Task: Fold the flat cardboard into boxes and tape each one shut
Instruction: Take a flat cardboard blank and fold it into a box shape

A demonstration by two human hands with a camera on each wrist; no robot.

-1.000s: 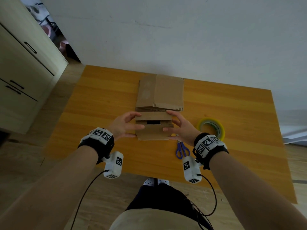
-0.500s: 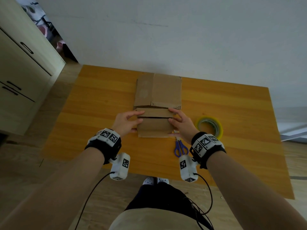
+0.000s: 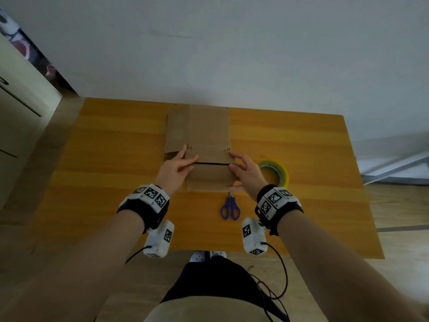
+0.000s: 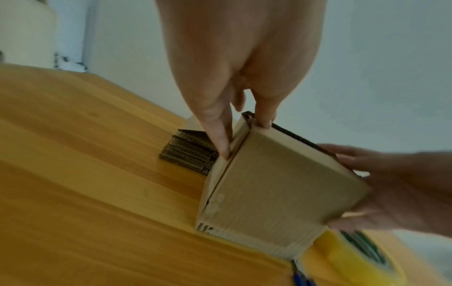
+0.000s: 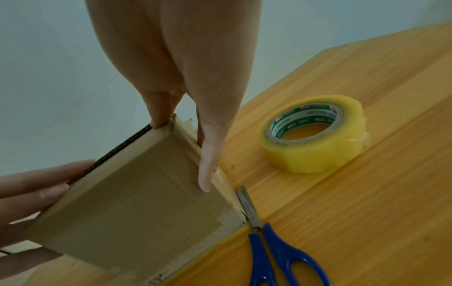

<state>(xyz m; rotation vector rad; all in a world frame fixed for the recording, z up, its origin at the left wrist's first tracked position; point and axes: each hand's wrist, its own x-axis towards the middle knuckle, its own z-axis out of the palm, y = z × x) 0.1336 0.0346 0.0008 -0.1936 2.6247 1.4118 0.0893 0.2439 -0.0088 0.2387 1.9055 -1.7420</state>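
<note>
Head view is showing both hands pressing on one small cardboard box (image 3: 210, 175) that is standing on the wooden table (image 3: 116, 159), in the middle, near the person. The left hand (image 3: 175, 172) is gripping the left end of the box, with the thumb lying on the top flap and a finger going down the side wall, as the left wrist view is showing. The right hand (image 3: 246, 173) is doing the same on the right end, with its fingers curled over the top edge and the thumb at the near side. Between the two hands the top flaps are lying almost closed, and a dark seam (image 3: 212, 163) is running left to right from one hand to the other. Just behind the box a stack of flat cardboard (image 3: 199, 129) is lying, touching the box or nearly so. The tape roll (image 3: 276, 173) is lying flat just to the right of the right hand, and the blue scissors (image 3: 230, 207) are lying near the box's front right corner, tips towards it. I am judging that the flaps are now ready for taping, and because the roll is on the right side, the right hand is the nearer one to take it, while the left hand is keeping the flaps down; the strip should be following the seam's long axis
</note>
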